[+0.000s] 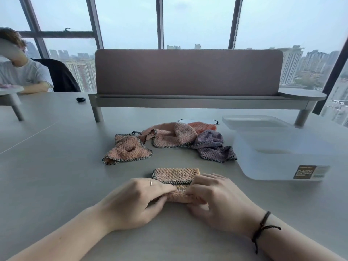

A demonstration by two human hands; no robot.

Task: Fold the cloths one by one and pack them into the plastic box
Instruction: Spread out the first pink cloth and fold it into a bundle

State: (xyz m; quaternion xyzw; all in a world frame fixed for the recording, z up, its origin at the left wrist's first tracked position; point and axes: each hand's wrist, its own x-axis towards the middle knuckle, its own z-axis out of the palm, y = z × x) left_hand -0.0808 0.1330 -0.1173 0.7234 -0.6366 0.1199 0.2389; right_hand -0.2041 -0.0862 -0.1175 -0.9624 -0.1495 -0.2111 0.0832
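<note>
Both hands' fingers, left hand (135, 200); right hand (216, 200), pinch a waffle-textured peach cloth (176, 175), folded rectangular.

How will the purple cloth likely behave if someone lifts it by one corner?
The purple cloth lies crumpled in soft folds, so it would probably droop limply. It looks thin, so likely light. Its edge touches the pink cloth beside it, which might drag along.

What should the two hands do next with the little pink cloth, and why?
Probably roll the near edge forward to finish the fold: both the left hand and right hand pinch the half-folded pink waffle cloth, and the clear plastic box at the right looks empty.
</note>
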